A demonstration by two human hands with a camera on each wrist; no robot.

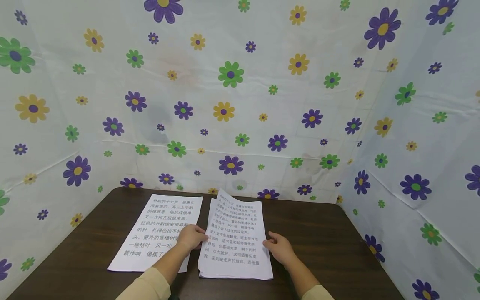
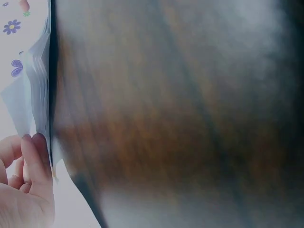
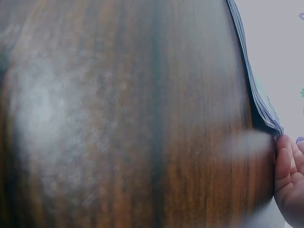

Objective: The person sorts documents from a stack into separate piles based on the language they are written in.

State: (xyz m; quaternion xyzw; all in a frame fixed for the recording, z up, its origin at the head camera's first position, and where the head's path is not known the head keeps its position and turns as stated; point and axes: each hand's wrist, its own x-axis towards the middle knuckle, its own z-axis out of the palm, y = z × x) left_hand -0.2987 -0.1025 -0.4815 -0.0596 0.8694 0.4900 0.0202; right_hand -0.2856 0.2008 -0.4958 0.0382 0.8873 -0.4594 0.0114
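Observation:
A stack of printed sheets [image 1: 234,246] lies in front of me, its top sheet turned slightly askew and jutting up past the far left corner. My left hand [image 1: 192,236] grips the stack's left edge. In the left wrist view, its fingertips [image 2: 34,140] meet the bent, layered page edges [image 2: 42,90]. At the right edge my right hand [image 1: 280,248] pinches the pages between thumb and fingers. The right wrist view has that hand [image 3: 290,178] at the stack's curved edge [image 3: 259,95]. Under my left forearm, another printed page [image 1: 150,233] is partly covered.
Everything lies on a dark brown wood-grain table [image 1: 330,250]. A white cloth with purple, green and yellow flowers [image 1: 262,83] hangs behind the table and along both sides.

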